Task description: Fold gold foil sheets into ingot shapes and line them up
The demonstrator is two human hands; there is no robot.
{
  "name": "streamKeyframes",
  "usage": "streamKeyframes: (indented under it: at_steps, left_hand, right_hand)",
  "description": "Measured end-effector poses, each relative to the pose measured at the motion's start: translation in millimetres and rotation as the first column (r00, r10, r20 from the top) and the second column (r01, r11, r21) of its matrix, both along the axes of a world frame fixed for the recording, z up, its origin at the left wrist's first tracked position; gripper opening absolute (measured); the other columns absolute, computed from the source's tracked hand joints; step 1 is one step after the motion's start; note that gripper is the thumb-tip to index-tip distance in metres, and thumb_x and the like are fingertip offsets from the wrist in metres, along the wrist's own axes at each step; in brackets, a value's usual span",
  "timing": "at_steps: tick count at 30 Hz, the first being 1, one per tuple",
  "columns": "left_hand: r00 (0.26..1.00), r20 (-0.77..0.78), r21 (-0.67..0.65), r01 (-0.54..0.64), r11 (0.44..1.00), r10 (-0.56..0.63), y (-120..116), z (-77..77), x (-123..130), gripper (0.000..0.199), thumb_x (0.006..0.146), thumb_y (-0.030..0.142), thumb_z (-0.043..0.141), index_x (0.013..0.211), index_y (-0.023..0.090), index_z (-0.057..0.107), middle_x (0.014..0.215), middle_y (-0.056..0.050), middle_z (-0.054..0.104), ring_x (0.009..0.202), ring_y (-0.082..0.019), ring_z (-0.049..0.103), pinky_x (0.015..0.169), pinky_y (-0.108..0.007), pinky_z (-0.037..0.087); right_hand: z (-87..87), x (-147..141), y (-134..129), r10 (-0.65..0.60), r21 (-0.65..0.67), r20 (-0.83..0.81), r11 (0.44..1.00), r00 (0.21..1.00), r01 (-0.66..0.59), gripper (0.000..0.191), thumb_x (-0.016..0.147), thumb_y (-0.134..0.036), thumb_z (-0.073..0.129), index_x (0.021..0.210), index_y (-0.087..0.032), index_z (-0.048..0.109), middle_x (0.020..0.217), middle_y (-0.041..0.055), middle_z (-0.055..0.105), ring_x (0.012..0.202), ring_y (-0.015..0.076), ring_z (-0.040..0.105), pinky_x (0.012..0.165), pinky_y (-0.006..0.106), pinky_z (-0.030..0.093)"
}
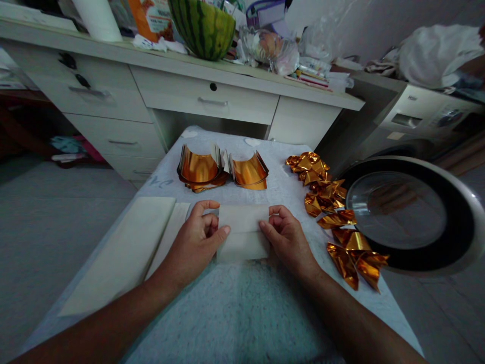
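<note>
A small pale sheet of paper [244, 220] with a horizontal crease or edge across it is stretched between my two hands above the cloth-covered table. My left hand [204, 232] pinches its left edge, thumb in front and fingers behind. On the other side my right hand [284, 232] grips the right edge in the same way. Beyond the paper lie two curved stacks of shiny gold foil sheets, a left stack [199, 168] and a right stack [249, 171]. To the left rests a long stack of off-white paper [125, 247], partly behind my left forearm.
Several folded gold foil pieces [322, 194] run in a line along the table's right side. An open washing machine door [464, 217] reaches close to that edge. Behind stands a white desk [242, 103] with a cut watermelon [204, 28] and clutter on top.
</note>
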State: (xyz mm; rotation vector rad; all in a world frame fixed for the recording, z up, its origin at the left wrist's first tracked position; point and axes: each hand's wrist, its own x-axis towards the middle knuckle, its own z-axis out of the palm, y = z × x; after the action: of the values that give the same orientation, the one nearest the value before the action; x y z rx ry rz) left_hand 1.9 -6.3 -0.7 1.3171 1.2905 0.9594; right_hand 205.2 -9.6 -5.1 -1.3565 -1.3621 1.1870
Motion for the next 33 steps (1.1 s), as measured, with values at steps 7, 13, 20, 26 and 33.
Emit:
streamKeyframes:
  at_steps: [7,13,20,26,33]
  left_hand:
    - [0.847,-0.519,0.138,0.213,0.967,-0.113,-5,2.7,-3,0.014,0.089,0.025,0.05,0.103,0.023,0.051,0.066,0.006,0.056,0.063,-0.015,0.057,0.06,-0.027,0.038]
    - [0.685,-0.715,0.185,0.383,0.905,-0.144,-3,-0.4,-4,0.014,0.086,0.015,0.047,0.089,0.021,0.059,0.078,0.0,0.062,0.076,-0.018,0.06,0.068,-0.03,0.04]
    - [0.662,-0.745,0.324,0.461,0.826,-0.078,-2,-10.2,-4,0.025,0.089,0.014,0.048,0.099,0.022,0.069,0.088,-0.004,0.058,0.085,-0.021,0.055,0.077,-0.035,0.044]
    - [0.656,-0.719,0.32,0.605,0.729,-0.229,2,-22.8,-1,0.037,0.088,0.009,0.046,0.109,0.029,0.069,0.094,-0.002,0.059,0.09,-0.02,0.051,0.079,-0.033,0.043]
    - [0.641,-0.729,0.315,0.627,0.713,-0.242,0,-18.7,-1,0.044,0.083,0.002,0.044,0.109,0.027,0.068,0.097,-0.003,0.059,0.091,-0.02,0.05,0.081,-0.033,0.044]
  right_hand:
    - [1.5,-1,1,-0.039,0.1,0.523,0.995,0.851,-0.016,0.022,0.083,-0.02,0.058,0.102,-0.022,0.047,0.058,-0.0093,0.049,0.053,0.0124,0.049,0.053,0.024,0.031]
    - [2.6,0,0,0.014,0.098,0.692,0.989,0.722,-0.113,0.005,0.086,-0.02,0.057,0.082,-0.021,0.055,0.065,-0.0035,0.056,0.06,0.0131,0.051,0.058,0.025,0.032]
    - [1.1,0,0,0.034,0.118,0.789,0.971,0.613,-0.206,0.005,0.086,-0.015,0.059,0.086,-0.019,0.062,0.088,0.0031,0.058,0.079,0.0163,0.054,0.071,0.028,0.038]
    - [1.5,10,4,0.099,0.111,0.73,0.959,0.676,-0.261,0.014,0.083,-0.009,0.054,0.089,-0.019,0.061,0.092,0.0041,0.054,0.085,0.0175,0.053,0.075,0.03,0.041]
    - [28.4,31,3,0.363,-0.033,0.723,0.868,0.588,-0.495,0.044,0.07,-0.013,0.067,0.111,-0.018,0.054,0.113,0.0096,0.05,0.104,0.0248,0.046,0.093,0.041,0.042]
